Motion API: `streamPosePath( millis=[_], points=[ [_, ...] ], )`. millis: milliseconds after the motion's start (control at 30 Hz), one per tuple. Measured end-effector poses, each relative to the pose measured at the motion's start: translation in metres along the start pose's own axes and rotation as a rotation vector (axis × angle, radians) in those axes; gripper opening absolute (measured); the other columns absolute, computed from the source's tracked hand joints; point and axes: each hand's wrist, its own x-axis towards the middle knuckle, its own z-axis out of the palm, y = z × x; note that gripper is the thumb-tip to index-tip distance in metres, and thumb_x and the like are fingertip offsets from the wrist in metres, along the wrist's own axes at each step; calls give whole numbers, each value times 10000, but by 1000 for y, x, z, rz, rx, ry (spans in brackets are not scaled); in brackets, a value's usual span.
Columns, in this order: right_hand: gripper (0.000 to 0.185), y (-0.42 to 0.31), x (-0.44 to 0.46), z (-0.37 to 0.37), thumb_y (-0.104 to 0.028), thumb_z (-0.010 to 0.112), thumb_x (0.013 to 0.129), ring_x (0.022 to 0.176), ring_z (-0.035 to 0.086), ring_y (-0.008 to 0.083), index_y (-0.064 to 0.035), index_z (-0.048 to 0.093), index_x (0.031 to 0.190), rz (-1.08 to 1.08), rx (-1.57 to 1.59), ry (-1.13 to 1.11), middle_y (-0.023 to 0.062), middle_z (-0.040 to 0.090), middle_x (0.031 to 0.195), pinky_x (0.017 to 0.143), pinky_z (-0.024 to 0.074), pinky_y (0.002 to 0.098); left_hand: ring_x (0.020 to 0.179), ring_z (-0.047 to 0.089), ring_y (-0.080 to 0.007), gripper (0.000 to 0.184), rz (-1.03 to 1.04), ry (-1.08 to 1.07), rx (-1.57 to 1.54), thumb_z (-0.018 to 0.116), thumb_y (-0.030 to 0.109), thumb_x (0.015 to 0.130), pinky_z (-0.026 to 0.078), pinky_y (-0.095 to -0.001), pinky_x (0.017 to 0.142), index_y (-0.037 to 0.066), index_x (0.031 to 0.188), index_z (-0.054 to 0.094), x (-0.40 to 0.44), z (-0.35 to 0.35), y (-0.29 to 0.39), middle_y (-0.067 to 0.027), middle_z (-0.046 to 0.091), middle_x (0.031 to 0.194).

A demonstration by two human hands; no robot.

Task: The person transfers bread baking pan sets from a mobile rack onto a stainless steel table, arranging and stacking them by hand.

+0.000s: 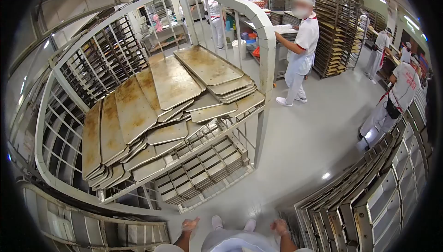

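My left hand is low in view, near the end of a stack of metal pan frames at the lower left. Its fingers are spread and nothing is in it. My right hand hangs beside the stacked strapped baking tins at the right, apart from them. Its fingers are loosely bent and a little blurred, with nothing visible in them. Ahead of me stands a pale metal rack cart, loaded with overlapping stained flat baking trays. Under the trays lies a pile of strapped pans.
A co-worker in white stands beyond the cart, one hand near its frame. Another person bends at the right. Tall tray racks stand behind. Grey floor runs between the cart and the right-hand tins. A white bucket sits farther back.
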Motion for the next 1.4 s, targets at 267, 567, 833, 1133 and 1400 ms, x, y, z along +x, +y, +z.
streamPosePath(
  millis=[267,567,833,1133,1400],
  points=[
    [342,1,18,-3,-236,521,924,545,602,210,-13,633,690,23,-113,-75,107,623,621,537,492,352,883,684,-392,775,133,19,-166,625,731,750,523,-455,850,-25,895,705,28,28,-29,-259,695,892],
    [333,-34,-17,22,-226,486,860,575,585,203,-18,617,634,81,-246,-101,99,598,606,575,478,349,836,692,-281,454,-193,-65,-76,610,530,884,516,-429,908,89,821,697,-11,-9,-9,-86,698,799],
    [209,-19,-7,23,-150,488,889,560,556,210,-17,553,741,87,-172,-149,109,568,659,544,476,362,804,657,-251,321,86,-196,188,488,370,957,498,-402,856,128,888,688,-28,-17,-44,-73,677,800],
    [195,12,5,15,-164,527,922,610,570,212,-26,541,784,273,93,-222,80,546,668,591,502,373,842,661,-266,470,92,-399,186,339,434,1013,491,-415,841,128,935,686,-60,-33,-46,-64,708,914],
    [247,65,33,-7,-249,496,1001,778,625,208,-38,604,934,-225,-465,-396,67,638,839,662,519,366,604,613,-180,359,233,-391,-220,492,333,922,501,-356,596,66,763,672,-5,25,-110,-54,633,639]
  ],
)
